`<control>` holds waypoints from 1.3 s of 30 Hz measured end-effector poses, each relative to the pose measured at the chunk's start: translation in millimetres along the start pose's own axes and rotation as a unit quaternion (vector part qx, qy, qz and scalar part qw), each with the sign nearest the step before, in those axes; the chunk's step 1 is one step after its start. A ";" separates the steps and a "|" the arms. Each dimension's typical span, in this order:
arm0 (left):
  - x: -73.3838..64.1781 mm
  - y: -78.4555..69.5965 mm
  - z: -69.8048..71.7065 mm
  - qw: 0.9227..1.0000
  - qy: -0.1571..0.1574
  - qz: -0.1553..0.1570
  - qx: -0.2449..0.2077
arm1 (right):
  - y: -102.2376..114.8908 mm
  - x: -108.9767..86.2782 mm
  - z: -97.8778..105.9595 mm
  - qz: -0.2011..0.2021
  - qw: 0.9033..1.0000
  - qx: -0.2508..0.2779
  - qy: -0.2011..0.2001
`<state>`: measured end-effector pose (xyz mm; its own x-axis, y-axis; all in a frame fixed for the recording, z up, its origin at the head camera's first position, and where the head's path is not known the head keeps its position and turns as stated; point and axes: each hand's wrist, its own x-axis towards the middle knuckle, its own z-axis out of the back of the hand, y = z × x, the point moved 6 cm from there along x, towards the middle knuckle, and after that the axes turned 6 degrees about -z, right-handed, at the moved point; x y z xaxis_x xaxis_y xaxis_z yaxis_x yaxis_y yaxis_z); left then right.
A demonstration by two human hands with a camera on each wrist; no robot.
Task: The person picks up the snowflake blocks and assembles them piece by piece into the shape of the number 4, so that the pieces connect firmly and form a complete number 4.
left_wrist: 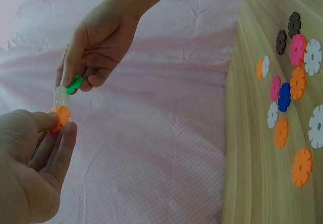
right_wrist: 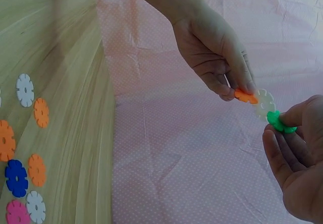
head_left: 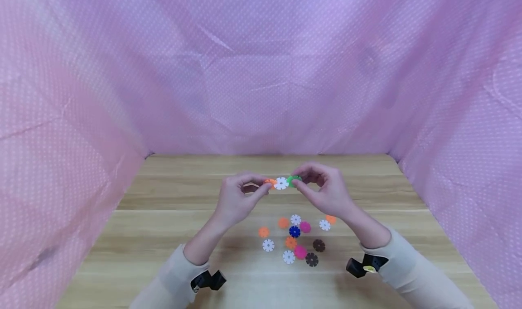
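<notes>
Above the table, my left hand (head_left: 239, 197) pinches an orange notched disc (left_wrist: 61, 118) between thumb and fingers. My right hand (head_left: 326, 189) pinches a green notched disc (right_wrist: 280, 122) the same way. Between the two sits a white notched disc (head_left: 281, 183), joined edge to edge with the orange one on its left and the green one on its right. The orange and green discs are turned at an angle to the white one. Fingertips cover part of both outer discs.
Loose notched discs lie on the wooden table (head_left: 171, 227) below the hands: several orange (head_left: 263, 232) and white (head_left: 268, 245), some pink (head_left: 300, 252) and dark brown (head_left: 311, 259), one blue (head_left: 294, 231). Pink dotted sheeting (head_left: 261, 82) surrounds the table at the back and sides.
</notes>
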<state>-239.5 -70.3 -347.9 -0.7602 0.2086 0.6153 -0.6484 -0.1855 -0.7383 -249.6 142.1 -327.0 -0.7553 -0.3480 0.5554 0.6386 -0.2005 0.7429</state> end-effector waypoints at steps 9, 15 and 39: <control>2.6 -1.0 -1.1 1.000 -0.002 0.004 -0.006 | 2.0 1.3 0.1 0.007 1.000 0.009 -0.009; 4.9 -1.6 -2.5 1.000 -0.007 0.014 -0.027 | 0.8 1.0 3.4 -0.012 0.999 0.021 -0.027; -0.1 -3.2 -6.1 0.998 0.008 0.000 -0.064 | 8.1 -2.2 -0.4 0.020 0.999 0.017 -0.029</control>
<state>-237.2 -63.8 -347.3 -0.7583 0.2235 0.6124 -0.6380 -0.0614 -0.7676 -242.7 140.9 -322.4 -0.7368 -0.3008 0.6056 0.6643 -0.1549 0.7312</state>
